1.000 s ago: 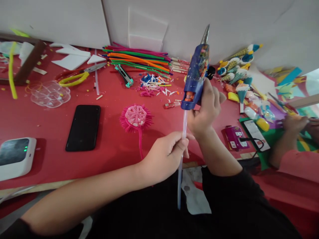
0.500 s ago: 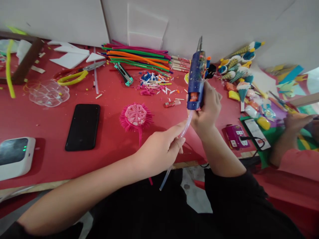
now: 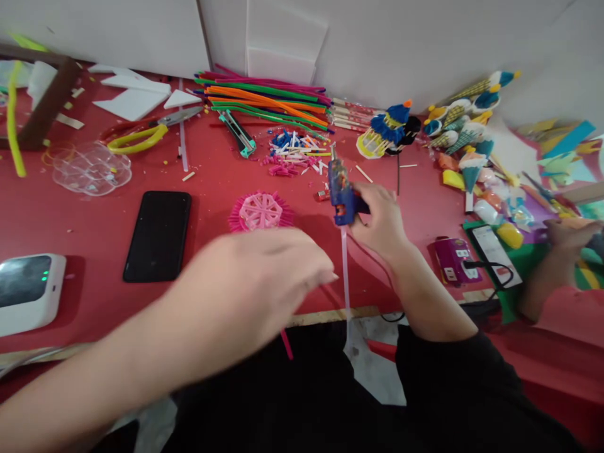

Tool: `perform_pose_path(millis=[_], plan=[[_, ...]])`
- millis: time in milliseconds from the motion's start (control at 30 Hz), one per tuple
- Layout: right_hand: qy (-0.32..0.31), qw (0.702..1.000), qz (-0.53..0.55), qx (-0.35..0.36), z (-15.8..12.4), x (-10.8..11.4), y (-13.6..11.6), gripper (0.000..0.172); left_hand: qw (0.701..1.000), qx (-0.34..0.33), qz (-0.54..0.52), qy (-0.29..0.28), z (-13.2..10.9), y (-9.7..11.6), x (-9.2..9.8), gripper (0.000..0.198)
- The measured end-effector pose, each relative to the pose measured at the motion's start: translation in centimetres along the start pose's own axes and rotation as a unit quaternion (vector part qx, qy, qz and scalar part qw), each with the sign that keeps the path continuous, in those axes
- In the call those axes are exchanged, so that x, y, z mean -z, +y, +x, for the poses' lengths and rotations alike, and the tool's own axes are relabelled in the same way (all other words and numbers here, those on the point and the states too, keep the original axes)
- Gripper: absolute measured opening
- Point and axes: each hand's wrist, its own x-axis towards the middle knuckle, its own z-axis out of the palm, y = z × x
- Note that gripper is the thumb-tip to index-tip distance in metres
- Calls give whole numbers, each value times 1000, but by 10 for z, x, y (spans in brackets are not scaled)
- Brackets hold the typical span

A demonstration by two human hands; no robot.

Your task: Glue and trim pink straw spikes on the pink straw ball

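Observation:
My right hand [image 3: 381, 217] grips a blue hot glue gun [image 3: 343, 200], its metal nozzle toward the far side of the table. A long clear glue stick [image 3: 346, 270] sticks out of the gun's back and hangs past the table edge. My left hand [image 3: 264, 277] is left of the glue stick, apart from it and smeared by motion; its fingertips are mostly hidden. Just beyond it lies a round pink pipe-cleaner piece [image 3: 259, 211] with a fringed rim, partly covered by the hand. Its pink stem [image 3: 287, 345] shows below my wrist.
On the red table are a black phone [image 3: 158, 236], yellow-handled scissors [image 3: 136, 139], a green cutter [image 3: 237, 133], pipe cleaners [image 3: 268, 100] and a heap of clippings [image 3: 295, 151]. A purple power socket [image 3: 457, 260] stands at right, near another person's arm [image 3: 550, 277].
My left hand has let go of the glue stick and moved left, toward the camera. My right hand has lowered the glue gun and shifted it left; a blue-and-yellow figure behind is now uncovered.

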Motion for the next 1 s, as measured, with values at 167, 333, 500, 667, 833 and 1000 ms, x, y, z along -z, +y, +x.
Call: perform_pose_path(millis=[167,333,500,667,833,1000], plan=[[-122,992,9,20,-14,-13,6,55,994,21,54,96,-10,-74,29,78],[0,1000,-9,-26,-8,-2,-30,31,997,73,-12,28,-9,-117,15,118],[-72,985,159,16,-9,22,-104,30,997,76,-11,-13,-2,-117,3,109],[-138,976,154,64,-22,18,-141,44,997,78,-28,-2,-2,-118,0,96],[-149,972,163,76,-21,13,-143,9,993,105,-48,1,-3,-112,-1,89],[-166,972,157,59,-11,24,-132,18,994,98,-49,3,-2,-113,0,93]])
